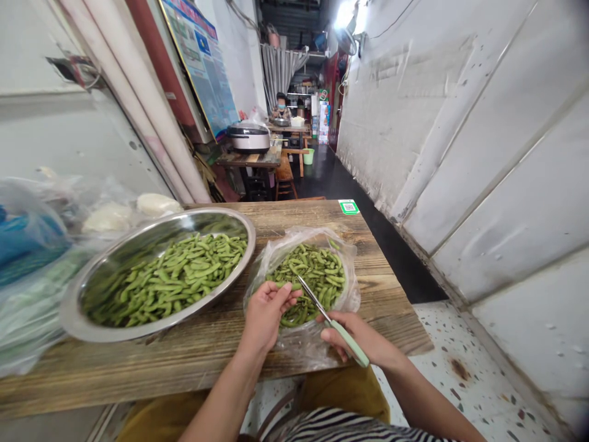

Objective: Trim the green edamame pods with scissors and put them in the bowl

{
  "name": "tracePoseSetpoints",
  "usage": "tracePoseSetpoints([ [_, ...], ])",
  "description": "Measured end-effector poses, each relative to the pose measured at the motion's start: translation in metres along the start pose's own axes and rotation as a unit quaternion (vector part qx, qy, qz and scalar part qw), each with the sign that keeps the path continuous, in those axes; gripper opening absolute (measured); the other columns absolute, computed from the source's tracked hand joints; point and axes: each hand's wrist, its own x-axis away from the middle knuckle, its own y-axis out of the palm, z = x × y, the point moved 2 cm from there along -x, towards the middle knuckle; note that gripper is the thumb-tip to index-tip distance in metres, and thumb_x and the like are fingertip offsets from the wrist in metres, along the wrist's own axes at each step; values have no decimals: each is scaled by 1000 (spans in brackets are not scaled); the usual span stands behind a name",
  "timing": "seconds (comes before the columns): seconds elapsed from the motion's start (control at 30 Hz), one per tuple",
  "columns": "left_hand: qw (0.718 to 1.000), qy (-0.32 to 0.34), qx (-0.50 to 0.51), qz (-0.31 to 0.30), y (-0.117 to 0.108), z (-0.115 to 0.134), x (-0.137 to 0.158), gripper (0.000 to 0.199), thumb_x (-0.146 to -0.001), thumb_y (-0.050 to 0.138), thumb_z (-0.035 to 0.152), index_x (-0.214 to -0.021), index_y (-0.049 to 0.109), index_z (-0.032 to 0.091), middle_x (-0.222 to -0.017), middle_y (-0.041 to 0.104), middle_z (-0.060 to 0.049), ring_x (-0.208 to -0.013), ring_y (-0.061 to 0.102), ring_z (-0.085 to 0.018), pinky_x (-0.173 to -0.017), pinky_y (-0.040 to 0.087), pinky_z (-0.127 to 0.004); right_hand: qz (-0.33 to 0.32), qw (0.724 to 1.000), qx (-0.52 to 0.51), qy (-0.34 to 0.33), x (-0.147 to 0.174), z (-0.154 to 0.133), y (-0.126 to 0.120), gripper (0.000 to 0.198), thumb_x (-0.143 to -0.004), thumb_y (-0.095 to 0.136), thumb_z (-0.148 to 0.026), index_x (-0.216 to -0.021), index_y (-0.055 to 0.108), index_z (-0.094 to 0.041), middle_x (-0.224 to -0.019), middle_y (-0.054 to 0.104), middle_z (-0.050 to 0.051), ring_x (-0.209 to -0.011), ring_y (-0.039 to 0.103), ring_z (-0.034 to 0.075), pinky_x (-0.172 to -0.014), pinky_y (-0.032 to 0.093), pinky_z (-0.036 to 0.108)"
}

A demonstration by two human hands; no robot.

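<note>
My left hand (267, 310) is closed in a pinch on a green edamame pod (291, 286), just above a clear plastic bag (350, 270) of pods. My right hand (352, 337) grips scissors (346, 341) with pale green handles. The metal blades point up and left, their tips close beside the pod in my left hand. Whether the blades touch that pod I cannot tell. Inside the bag lies a heap of edamame pods (322, 270). A wide steel basin (251, 236) to the left also holds many pods (193, 270).
The wooden table (386, 307) has a QR code card (348, 207) at its far corner. Plastic bags (37, 294) crowd the left side, against the basin. Farther back stand a cooker (248, 137) on another table and a green bucket (308, 156). A white wall runs along the right.
</note>
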Motion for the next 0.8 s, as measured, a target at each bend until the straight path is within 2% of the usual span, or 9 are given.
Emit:
tracePoseSetpoints([
  [0.33,999,-27,36,-17,1,-3,3,39,-57,82,31,-66,47,16,-62,64,3,-72,69,-15,-67,52,-24,18,1000,1,5,0,1,1,42,-81,59,-56,-92,58,-15,-43,42,-9,-33,38,7,-31,31,15],
  [0.57,1000,11,11,-7,4,2,5,38,-58,81,32,-69,48,16,-63,64,2,-70,69,-16,-68,53,-26,36,998,-42,20,-5,-2,4,39,-75,66,-53,-82,56,-16,-37,39,-11,-29,37,6,-27,28,14],
  [0.63,997,59,-36,16,0,6,4,34,-62,77,34,-72,50,16,-65,66,0,-70,69,-17,-70,54,-30,39,997,-53,26,-6,-1,2,39,-73,69,-52,-84,55,-17,-38,39,-11,-29,37,6,-27,29,14],
  [0.7,976,163,-114,83,-11,17,0,29,-68,73,35,-79,56,15,-72,69,-3,-71,68,-17,-73,54,-33,49,997,-57,33,-6,2,-2,40,-72,70,-51,-87,55,-17,-40,39,-11,-29,36,5,-27,30,14],
  [0.73,951,230,-159,132,-19,27,-2,28,-71,70,35,-84,58,14,-78,70,-5,-73,68,-18,-74,54,-34,57,996,-55,37,-6,4,-4,41,-71,71,-51,-89,55,-17,-42,39,-11,-29,35,5,-27,29,14],
  [0.8,866,360,-255,234,-40,49,-9,28,-75,66,34,-95,61,15,-94,69,-9,-83,67,-19,-81,53,-37,75,996,-40,42,-5,8,-8,43,-70,72,-49,-92,56,-16,-44,39,-11,-30,34,5,-26,28,14],
])
